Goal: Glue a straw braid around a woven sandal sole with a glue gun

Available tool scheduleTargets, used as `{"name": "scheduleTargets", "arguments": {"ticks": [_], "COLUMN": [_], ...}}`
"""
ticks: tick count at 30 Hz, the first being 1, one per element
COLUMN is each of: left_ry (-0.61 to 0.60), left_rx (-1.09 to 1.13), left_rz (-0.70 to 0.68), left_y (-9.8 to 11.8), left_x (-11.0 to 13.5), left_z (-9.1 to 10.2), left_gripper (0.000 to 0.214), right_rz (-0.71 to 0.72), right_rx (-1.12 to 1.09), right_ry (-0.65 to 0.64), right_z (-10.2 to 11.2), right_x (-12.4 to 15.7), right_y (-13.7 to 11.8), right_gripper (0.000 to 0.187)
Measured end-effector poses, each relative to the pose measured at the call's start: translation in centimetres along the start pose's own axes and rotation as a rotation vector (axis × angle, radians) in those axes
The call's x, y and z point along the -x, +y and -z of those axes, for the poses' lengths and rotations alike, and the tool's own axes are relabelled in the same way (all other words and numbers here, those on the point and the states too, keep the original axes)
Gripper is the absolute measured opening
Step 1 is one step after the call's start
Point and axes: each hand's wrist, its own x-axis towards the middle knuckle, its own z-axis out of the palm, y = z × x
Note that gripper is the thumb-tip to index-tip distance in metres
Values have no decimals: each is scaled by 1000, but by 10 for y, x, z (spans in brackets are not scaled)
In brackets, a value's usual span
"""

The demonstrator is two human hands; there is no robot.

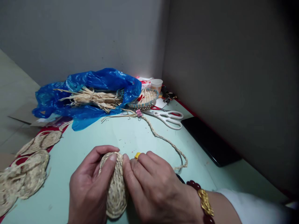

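Between my hands stands an oval woven straw sole [116, 193], made of coiled braid, near the table's front. My left hand [90, 183] grips its left edge, thumb on the face and index finger over the top. My right hand [154, 180] is closed at its upper right edge, with a yellow band [137, 155] on one finger; the fingertips are partly hidden. From behind my right hand a long straw braid [161, 137] curves back across the table to a pink clip [139, 113], beyond which loose strands spread to the left.
A blue plastic bag [105, 77] holding a straw bundle [93, 98] lies at the back. Beside it are a woven basket [149, 99], a paper cup [156, 83] and white-handled scissors [167, 118]. A black tablet-like slab [210, 141] lies right; woven straw pieces [35, 177] lie left.
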Motion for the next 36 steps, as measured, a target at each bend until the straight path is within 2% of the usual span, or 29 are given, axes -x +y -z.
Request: {"name": "scheduleTargets", "arguments": {"ticks": [4, 10, 16, 22, 28, 36], "left_ry": [-23, -53, -83, -144, -121, -213], "left_rx": [57, 258, 259, 133, 136, 241], "left_rz": [-20, 1, -106, -129, -143, -21], "left_y": [-5, 0, -1, -6, -3, 9], "left_x": [-6, -2, -4, -16, -15, -12], "left_z": [-1, -4, -5, 0, -1, 2], "left_gripper": [37, 30, 24, 31, 34, 32], "right_rz": [-35, -268, -447, -480, -455, -464], "right_rx": [-44, -322, -710, -711, -719, -729], "right_ry": [-77, -178, -248, -296, -319, -294], "right_z": [2, -1, 5, 17, 15, 21], "right_x": [-2, -3, -5, -6, -5, -10], "right_y": [2, -1, 2, 15, 16, 21], "right_gripper": [31, 40, 24, 18, 18, 18]}}
